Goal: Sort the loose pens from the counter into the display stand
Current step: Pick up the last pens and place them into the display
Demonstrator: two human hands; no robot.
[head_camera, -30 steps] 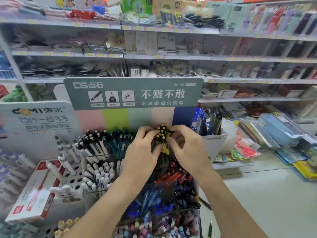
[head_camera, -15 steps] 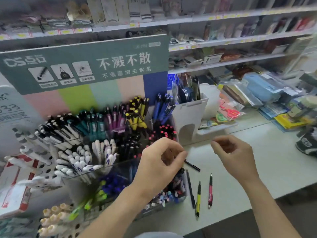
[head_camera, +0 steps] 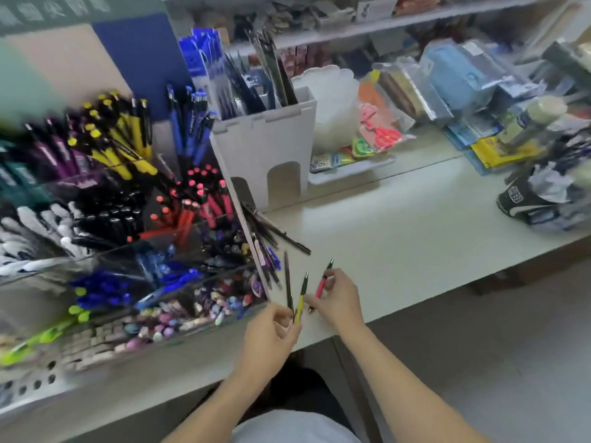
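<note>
- The right hand (head_camera: pixel 335 298) pinches a slim pink-and-black plastic click pen (head_camera: pixel 323 284) near its lower end, fingers curled around the barrel, tip end angled up and away.
- The left hand (head_camera: pixel 271 330) has its fingers curled at the lower end of a thin yellow-and-black click pen (head_camera: pixel 302 297); it looks pinched, though blur hides the exact contact.
- A slender all-black pen (head_camera: pixel 287 279) lies just beside the yellow one on the pale grey desk (head_camera: pixel 415 225), its lower end by the left hand.
- More dark loose pens (head_camera: pixel 275 231) lie heaped against the side of the clear tiered display stand (head_camera: pixel 192 273).
- These pens look light, rigid and smooth; a mid-barrel pinch should keep them from swivelling, and the glossy plastic could slip if held at the very end.
</note>
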